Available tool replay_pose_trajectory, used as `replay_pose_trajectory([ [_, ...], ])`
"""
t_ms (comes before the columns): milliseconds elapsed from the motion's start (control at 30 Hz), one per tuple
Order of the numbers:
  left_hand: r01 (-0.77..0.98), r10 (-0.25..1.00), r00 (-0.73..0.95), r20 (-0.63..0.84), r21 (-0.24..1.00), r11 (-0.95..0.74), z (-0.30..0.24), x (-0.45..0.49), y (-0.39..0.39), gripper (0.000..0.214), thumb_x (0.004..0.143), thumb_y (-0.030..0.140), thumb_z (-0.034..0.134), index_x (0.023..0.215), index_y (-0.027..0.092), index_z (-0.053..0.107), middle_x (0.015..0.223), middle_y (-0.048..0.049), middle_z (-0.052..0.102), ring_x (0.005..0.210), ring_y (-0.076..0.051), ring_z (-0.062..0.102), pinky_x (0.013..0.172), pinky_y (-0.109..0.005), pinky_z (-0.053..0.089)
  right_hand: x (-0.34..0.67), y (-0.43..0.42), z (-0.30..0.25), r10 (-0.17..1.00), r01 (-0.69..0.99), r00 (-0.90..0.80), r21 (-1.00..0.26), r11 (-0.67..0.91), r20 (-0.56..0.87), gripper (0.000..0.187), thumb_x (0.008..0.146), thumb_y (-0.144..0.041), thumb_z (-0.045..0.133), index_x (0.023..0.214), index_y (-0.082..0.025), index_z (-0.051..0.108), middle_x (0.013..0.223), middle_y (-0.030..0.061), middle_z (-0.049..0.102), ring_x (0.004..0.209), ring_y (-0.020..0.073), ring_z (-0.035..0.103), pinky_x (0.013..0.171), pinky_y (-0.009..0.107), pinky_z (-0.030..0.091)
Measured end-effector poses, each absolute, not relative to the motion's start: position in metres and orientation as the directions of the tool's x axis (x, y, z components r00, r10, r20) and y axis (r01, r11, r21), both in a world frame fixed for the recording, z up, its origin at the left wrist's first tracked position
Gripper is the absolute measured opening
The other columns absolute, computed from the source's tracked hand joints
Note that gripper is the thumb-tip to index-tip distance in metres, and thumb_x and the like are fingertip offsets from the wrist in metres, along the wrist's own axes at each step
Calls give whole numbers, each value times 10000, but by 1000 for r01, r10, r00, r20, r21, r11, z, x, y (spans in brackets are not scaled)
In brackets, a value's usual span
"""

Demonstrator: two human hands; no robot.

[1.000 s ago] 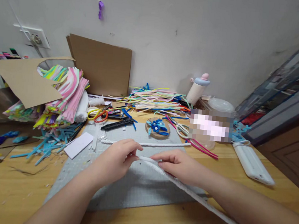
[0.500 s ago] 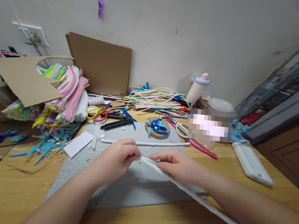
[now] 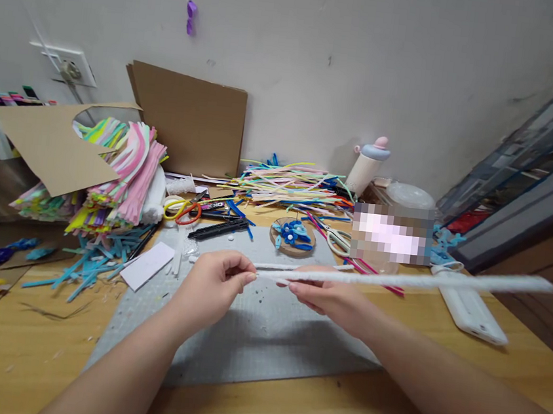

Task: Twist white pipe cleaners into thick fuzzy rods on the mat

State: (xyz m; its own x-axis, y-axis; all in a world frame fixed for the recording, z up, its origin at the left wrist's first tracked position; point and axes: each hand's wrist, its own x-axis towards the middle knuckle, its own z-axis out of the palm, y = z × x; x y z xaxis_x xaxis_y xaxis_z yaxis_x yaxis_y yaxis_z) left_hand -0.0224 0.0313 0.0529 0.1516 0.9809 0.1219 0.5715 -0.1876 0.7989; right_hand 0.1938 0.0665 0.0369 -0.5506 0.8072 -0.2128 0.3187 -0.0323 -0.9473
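Observation:
Between both hands, above the grey mat [image 3: 242,348], runs a long white pipe cleaner [image 3: 397,281]. My left hand [image 3: 216,286] pinches its left end between thumb and fingertips. My right hand [image 3: 329,295] is closed around it a little farther along, and the long free part stretches out to the right over my right forearm. A second white pipe cleaner lies on the mat behind my hands, partly hidden by them. Beyond it rests a round wooden disc [image 3: 277,245] bearing a blue pipe-cleaner flower [image 3: 296,234].
Colourful pipe cleaners [image 3: 288,185] are heaped along the wall, with bundles [image 3: 138,159] at left. Scissors [image 3: 182,210], a black tool [image 3: 219,229] and a white card [image 3: 148,266] lie around the mat. A bottle [image 3: 365,167] and a white power bank [image 3: 471,306] are at right.
The free part of the white pipe cleaner has swung up from the lower right to nearly level. My left hand has shifted slightly, still pinching the end; my right hand has turned.

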Motion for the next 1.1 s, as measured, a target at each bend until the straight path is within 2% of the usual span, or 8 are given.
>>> replay_pose_trajectory([
  [100,576,990,25,135,807,-125,46,-21,33,155,787,275,526,740,167,627,605,7,608,546,-119,527,504,-227,391,186,54,34,863,396,-504,-882,254,22,263,835,-352,512,896,-160,680,739,31,650,621,120,540,556,221,381],
  [167,630,980,-9,198,762,-148,42,-20,33,134,785,253,532,735,173,627,645,-3,629,590,-131,551,554,-246,413,183,44,35,820,462,-539,-747,478,192,226,865,-288,470,906,-189,669,859,46,678,754,154,584,660,247,403],
  [267,722,947,39,317,647,-247,42,-18,31,119,789,187,516,714,178,608,703,-15,632,684,-149,569,638,-269,424,180,33,41,697,531,-665,-487,694,269,236,885,-202,410,957,-206,636,819,43,668,739,153,580,642,249,368],
  [433,826,892,176,417,431,-364,44,-15,24,159,795,107,455,749,189,583,778,-26,619,736,-158,568,646,-271,406,181,32,65,571,561,-773,-120,819,277,238,869,-145,386,903,-198,615,678,35,594,640,150,507,577,270,293],
  [600,839,805,357,473,216,-499,45,-13,20,180,806,112,433,788,198,591,771,-28,625,691,-159,553,609,-279,359,182,52,99,558,587,-778,18,809,289,246,857,-137,400,880,-227,627,730,29,608,702,154,516,583,270,273],
  [767,751,707,425,565,216,-624,44,-13,16,186,771,64,462,817,199,580,795,-15,638,690,-146,545,620,-271,357,174,82,108,601,602,-775,-59,796,195,240,862,-187,440,833,-248,670,778,4,634,729,147,549,583,245,290],
  [967,715,670,383,636,255,-651,43,-15,16,188,801,76,448,830,200,586,813,-22,649,689,-134,545,628,-265,366,161,104,82,569,548,-815,-471,692,-112,174,807,-177,525,840,-189,695,829,10,657,783,149,568,671,231,387],
  [1100,670,660,360,659,309,-674,44,-13,15,159,816,99,464,808,194,590,777,-25,631,682,-129,537,625,-262,366,157,100,78,348,544,-837,-710,447,-422,191,820,-232,520,857,-168,697,812,1,658,741,124,561,662,211,409],
])
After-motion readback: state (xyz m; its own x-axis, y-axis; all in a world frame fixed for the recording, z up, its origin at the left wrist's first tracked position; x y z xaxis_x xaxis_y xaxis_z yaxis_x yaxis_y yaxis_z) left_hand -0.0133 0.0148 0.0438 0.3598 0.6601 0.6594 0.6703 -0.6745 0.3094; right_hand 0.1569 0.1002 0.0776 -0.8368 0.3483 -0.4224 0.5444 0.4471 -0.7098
